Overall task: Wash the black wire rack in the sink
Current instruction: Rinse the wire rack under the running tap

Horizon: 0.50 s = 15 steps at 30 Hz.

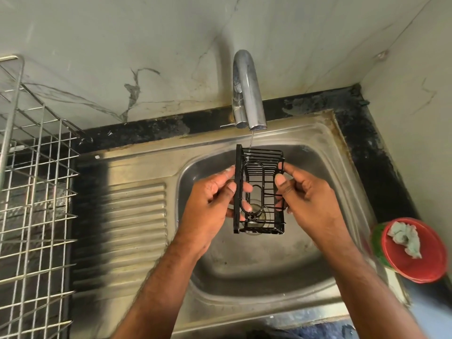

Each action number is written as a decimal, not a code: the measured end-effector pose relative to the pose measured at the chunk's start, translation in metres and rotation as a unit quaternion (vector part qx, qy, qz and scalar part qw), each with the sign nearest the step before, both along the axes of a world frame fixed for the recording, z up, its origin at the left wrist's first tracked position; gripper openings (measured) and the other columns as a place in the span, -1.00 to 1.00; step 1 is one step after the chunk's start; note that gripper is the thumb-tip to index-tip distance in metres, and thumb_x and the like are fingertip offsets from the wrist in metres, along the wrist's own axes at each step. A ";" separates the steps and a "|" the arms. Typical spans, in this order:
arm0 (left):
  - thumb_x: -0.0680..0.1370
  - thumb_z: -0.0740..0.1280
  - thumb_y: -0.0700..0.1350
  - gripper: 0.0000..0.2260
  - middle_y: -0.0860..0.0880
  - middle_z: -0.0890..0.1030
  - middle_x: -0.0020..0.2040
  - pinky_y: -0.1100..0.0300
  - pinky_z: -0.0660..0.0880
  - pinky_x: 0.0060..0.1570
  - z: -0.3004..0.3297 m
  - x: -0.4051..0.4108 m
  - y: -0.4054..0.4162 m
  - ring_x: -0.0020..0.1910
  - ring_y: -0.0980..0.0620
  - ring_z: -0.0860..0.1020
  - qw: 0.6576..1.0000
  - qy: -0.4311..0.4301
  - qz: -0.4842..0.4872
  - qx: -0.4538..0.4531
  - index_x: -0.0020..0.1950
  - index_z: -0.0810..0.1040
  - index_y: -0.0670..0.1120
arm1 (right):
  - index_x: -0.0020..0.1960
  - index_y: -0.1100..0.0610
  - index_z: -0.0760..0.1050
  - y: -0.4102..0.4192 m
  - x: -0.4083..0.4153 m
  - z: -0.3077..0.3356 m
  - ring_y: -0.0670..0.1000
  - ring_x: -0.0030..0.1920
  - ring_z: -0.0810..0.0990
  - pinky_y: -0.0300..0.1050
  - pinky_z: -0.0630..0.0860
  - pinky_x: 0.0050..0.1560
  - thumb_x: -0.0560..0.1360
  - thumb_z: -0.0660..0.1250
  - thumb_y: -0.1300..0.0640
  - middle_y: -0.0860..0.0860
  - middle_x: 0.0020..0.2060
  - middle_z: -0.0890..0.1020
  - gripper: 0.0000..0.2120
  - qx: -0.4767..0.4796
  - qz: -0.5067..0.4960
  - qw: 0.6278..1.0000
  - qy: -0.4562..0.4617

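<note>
A small black wire rack (265,157) hangs over the steel sink (244,265), held upright between both hands. My left hand (210,204) grips its solid left edge, thumb in front and fingers behind the wires. My right hand (310,199) pinches the right side, thumb on the front wires. A thin stream of water falls from the chrome tap (247,94) onto the rack's top left corner. The drain shows through the wires below.
A ribbed steel drainboard (122,228) lies left of the basin. A silver wire dish rack (34,192) stands at the far left. On the right rim sits a red container (420,265) holding a pale green scrub pad (404,238). A black counter strip (367,148) borders the sink.
</note>
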<state>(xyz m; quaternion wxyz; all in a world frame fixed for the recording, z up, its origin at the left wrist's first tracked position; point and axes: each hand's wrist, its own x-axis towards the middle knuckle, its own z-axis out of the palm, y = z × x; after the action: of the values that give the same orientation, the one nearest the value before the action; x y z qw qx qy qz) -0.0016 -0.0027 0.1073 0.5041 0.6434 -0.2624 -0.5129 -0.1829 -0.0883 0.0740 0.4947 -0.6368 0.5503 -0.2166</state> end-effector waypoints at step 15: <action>0.64 0.26 -0.33 -0.60 -0.05 0.73 -0.04 -0.12 0.67 -0.20 0.004 -0.012 -0.009 -0.28 -0.03 0.67 1.000 -0.001 -0.011 0.002 0.47 0.45 -0.11 | 0.43 -0.14 0.50 -0.004 -0.013 -0.003 -0.08 -0.26 0.71 -0.10 0.65 -0.11 0.51 0.30 -0.24 0.03 -0.25 0.71 -0.49 0.004 -0.008 1.000 -0.013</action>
<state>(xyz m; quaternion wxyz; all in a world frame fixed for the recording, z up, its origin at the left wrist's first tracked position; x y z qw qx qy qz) -0.0139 -0.0119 0.1113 0.4970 0.6415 -0.2692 -0.5186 -0.1955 -0.0927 0.0712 0.5027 -0.6277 0.5497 -0.2263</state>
